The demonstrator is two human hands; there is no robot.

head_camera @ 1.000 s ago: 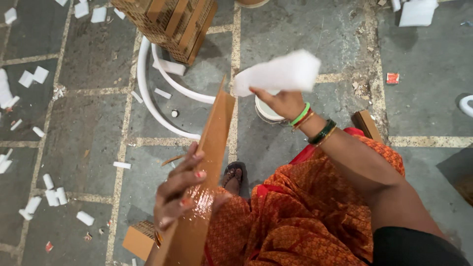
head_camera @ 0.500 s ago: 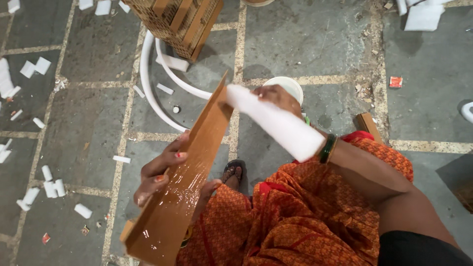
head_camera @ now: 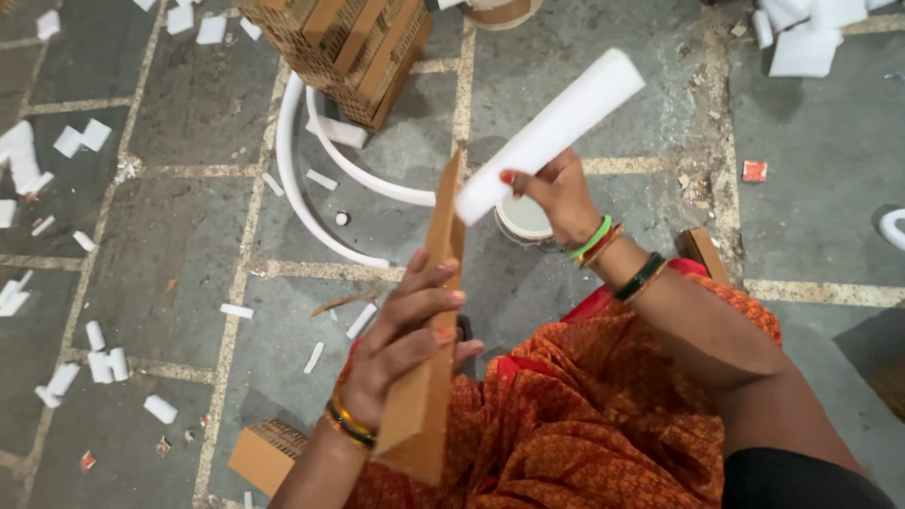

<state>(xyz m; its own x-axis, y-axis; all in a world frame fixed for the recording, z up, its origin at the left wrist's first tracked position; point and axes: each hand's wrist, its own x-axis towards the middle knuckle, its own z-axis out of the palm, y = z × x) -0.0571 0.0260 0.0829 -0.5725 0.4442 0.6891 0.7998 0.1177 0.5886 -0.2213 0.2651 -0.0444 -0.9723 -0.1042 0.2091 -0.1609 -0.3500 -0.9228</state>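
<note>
Grey stone paving (head_camera: 170, 254), littered with white foam scraps (head_camera: 80, 139), lies below the person. Their left hand (head_camera: 401, 344) is wrapped around a brown cardboard piece (head_camera: 429, 377), held edge-on and upright above an orange-clad lap. Their right hand (head_camera: 561, 193) is closed on a white foam strip (head_camera: 551, 132), whose lower end touches the cardboard's top. Stacked cardboard (head_camera: 344, 47) stands farther off.

Cardboard stack (head_camera: 349, 47) cut off at top edge
</note>
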